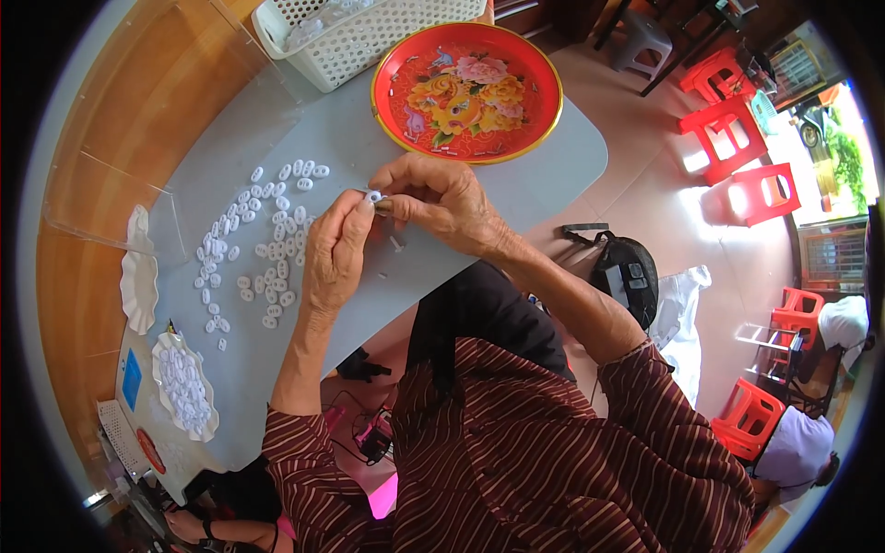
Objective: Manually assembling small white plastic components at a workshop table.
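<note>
Both our hands were together, left hand (334,253) and right hand (450,203) clamped on one small white piece (372,196), out over the gray desk (341,138). Tons of loose white pieces (280,249) lay around 8 o'clock from it, with a heaped frilly dish (213,415) further off, between 7 and 8. Flowery red tray (544,88) sat at 1 o'clock, white basket (341,69) at 12.

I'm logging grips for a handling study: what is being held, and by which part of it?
A small white piece, held where the left hand and right hand meet. It is too covered to tell which part is gripped.
</note>
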A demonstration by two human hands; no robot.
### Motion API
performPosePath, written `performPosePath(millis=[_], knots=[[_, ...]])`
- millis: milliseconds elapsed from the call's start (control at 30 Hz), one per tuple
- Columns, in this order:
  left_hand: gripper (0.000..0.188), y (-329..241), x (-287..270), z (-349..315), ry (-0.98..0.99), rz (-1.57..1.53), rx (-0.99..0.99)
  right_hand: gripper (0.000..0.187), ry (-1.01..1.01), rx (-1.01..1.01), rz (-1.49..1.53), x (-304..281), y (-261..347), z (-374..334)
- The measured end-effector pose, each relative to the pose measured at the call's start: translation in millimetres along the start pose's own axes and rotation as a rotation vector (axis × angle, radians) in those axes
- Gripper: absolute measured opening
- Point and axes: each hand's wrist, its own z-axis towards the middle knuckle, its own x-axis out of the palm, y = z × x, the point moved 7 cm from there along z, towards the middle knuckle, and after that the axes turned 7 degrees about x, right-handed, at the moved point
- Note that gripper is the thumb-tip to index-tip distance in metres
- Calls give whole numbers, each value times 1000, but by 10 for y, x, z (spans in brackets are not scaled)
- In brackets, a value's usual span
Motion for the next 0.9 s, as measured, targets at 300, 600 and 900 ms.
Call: performPosePath(millis=[300, 600, 900], knots=[[26, -7, -7, -51, -182, -31, 10, 23, 1, 7, -31, 22, -14, -5], [25, -58, -1, -47, -230, 58, 77, 25, 24, 24, -83, 17, -6, -33], [24, -23, 27, -48, -187, 79, 91, 26, 16, 39, -107, 22, -20, -32]])
